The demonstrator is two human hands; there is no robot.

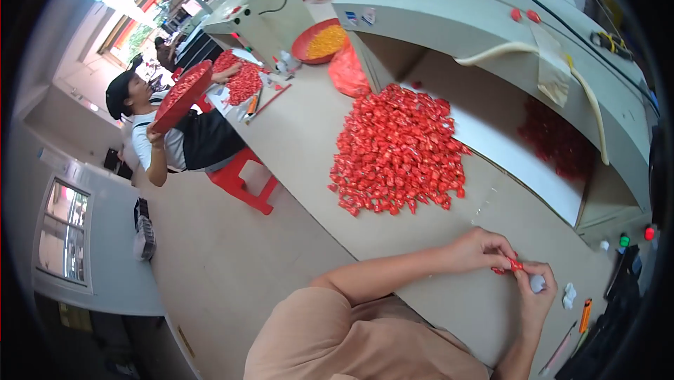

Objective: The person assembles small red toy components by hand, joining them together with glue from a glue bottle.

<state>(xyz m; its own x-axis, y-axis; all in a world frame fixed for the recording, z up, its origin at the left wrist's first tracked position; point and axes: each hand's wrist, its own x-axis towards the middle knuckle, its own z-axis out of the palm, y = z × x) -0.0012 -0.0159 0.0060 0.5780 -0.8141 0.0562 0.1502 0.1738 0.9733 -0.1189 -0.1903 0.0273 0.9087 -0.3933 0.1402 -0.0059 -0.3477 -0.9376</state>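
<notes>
Near the table's right end, my left hand (pixel 483 249) and my right hand (pixel 537 287) come together with their fingers pinched. Between their fingertips is a small glossy red piece (pixel 516 265), its exact kind too small to make out. A whitish rounded thing (pixel 538 283) shows against my right hand's fingers. Beyond my left hand, a large heap of similar small red pieces (pixel 400 152) is spread on the tan table (pixel 298 148).
A grey open-fronted machine housing (pixel 449 4) stands along the far side, with more red pieces (pixel 554 138) inside. An orange-handled cutter (pixel 585 315) and white scrap (pixel 569 296) lie right of my hands. At left, a co-worker (pixel 189 134) holds a red tray (pixel 184 96).
</notes>
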